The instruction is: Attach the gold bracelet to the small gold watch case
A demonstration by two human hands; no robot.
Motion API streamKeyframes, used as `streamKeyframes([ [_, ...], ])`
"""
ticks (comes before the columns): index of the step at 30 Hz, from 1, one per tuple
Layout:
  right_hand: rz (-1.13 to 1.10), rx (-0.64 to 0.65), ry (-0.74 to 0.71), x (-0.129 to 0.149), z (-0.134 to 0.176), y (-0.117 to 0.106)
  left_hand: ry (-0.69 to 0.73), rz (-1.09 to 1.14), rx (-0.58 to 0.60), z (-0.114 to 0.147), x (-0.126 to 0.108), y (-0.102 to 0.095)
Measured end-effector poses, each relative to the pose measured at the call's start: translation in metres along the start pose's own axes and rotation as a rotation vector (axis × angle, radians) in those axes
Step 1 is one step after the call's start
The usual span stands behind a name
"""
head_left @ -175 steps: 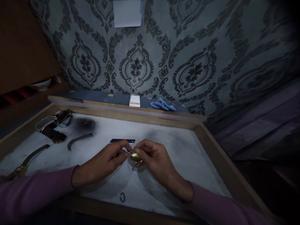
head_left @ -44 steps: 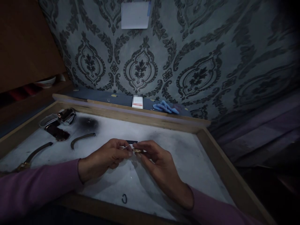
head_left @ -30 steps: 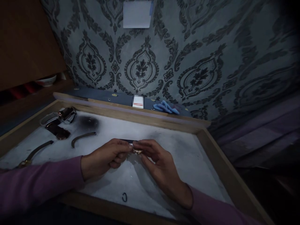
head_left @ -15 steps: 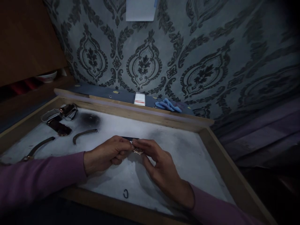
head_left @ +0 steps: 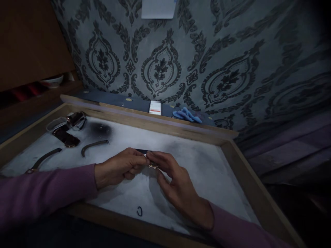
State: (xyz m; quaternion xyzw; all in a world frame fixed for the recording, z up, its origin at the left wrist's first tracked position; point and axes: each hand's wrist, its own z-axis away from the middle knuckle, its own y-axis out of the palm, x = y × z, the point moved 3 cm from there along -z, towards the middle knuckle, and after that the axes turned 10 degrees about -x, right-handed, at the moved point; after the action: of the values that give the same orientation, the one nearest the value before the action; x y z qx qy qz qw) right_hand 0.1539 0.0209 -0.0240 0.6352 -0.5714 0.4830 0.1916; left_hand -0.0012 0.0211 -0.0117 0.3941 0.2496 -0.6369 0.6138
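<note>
Over the middle of the white-bottomed wooden tray [head_left: 234, 165], both hands meet at a small wristwatch [head_left: 153, 165] with a shiny, gold-toned case. My left hand [head_left: 122, 164] is closed, its thumb and bent forefinger pinching the watch's left side. From the right, my right hand [head_left: 178, 182] curves its fingers over the far edge, with the thumb lower on the near side. A dark strap [head_left: 141, 151] shows just behind the fingers. Most of the watch is covered, and its face cannot be made out. A small dark loop [head_left: 139, 211] lies near the tray's front edge.
Several watches [head_left: 67, 132] lie in the tray's far left corner. A loose curved strap [head_left: 94, 146] and another watch with its strap [head_left: 43, 159] are near my left arm. Behind the raised rim sit a small white box [head_left: 155, 108] and a blue cloth [head_left: 187, 114].
The camera view has shifted slightly. Both hands keep nearly the same hold on the watch, with only slight finger movement.
</note>
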Motion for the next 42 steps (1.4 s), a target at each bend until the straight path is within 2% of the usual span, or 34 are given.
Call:
streamKeyframes([
  [4,-0.002,0.016,0.012,0.006,-0.001,-0.001,0.003,-0.003,0.000,0.001,-0.001,0.001],
  [7,-0.019,-0.029,0.053,0.008,-0.003,-0.002,0.011,-0.010,-0.002,0.000,-0.001,0.001],
  [16,-0.132,-0.094,0.167,-0.002,-0.005,-0.002,0.032,-0.011,0.004,-0.001,0.000,0.000],
  [28,-0.110,-0.091,0.182,-0.005,-0.006,0.000,0.064,-0.145,-0.126,-0.002,-0.006,0.003],
  [34,-0.210,-0.083,0.297,-0.008,-0.009,0.000,0.104,-0.188,-0.128,-0.002,-0.005,0.002],
  [38,-0.212,-0.095,0.272,-0.005,-0.009,0.001,0.109,-0.177,-0.090,-0.006,-0.003,0.002],
  [42,-0.171,-0.081,0.249,-0.004,-0.008,0.004,0.058,-0.096,-0.078,-0.009,0.000,0.002],
])
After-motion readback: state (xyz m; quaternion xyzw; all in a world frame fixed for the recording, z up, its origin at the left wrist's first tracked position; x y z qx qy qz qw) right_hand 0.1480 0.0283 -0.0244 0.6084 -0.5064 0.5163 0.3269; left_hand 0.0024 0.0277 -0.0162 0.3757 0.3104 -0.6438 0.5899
